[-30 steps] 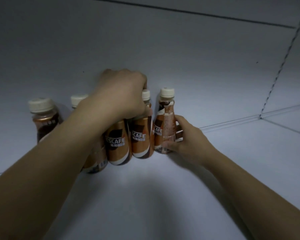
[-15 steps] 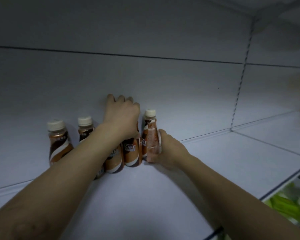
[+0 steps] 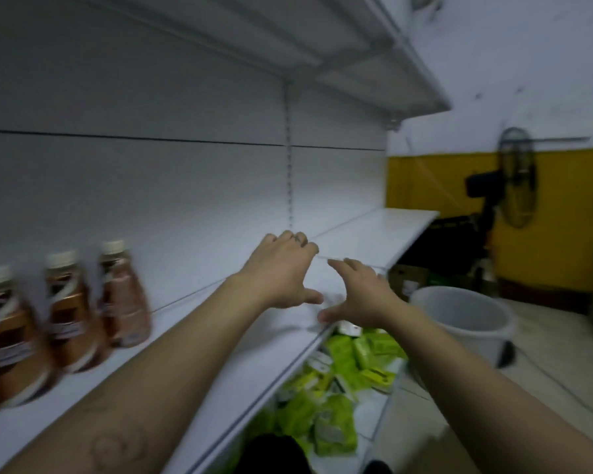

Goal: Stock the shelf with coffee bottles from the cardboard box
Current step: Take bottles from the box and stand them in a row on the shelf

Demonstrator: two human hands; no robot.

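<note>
Three coffee bottles (image 3: 72, 313), blurred, upright in a row toward the left end of the shelf (image 3: 240, 357), near its back panel, the rightmost just beside its neighbour. No cardboard box surely identifiable; perhaps the brown shape past the far end of the shelf, too dim to tell. Both hands empty above the front edge, well apart from the bottles: left hand (image 3: 281, 271) with fingers (image 3: 297, 239) loosely curled and spread, right hand (image 3: 363, 295) flat, fingers (image 3: 346, 265) apart, holding nothing. Below the front edge, green packets (image 3: 336, 388) on the lower shelf; beyond, a white bucket (image 3: 466, 319) on the floor and a fan (image 3: 517, 179) by the yellow wall.

Risks, as judgement: left forearm close to the row, so likely to clip the rightmost bottle on a careless swing and topple the others; heavy blur hinting at haste, hence a misjudged reach or knuckles against the shelf edge.
</note>
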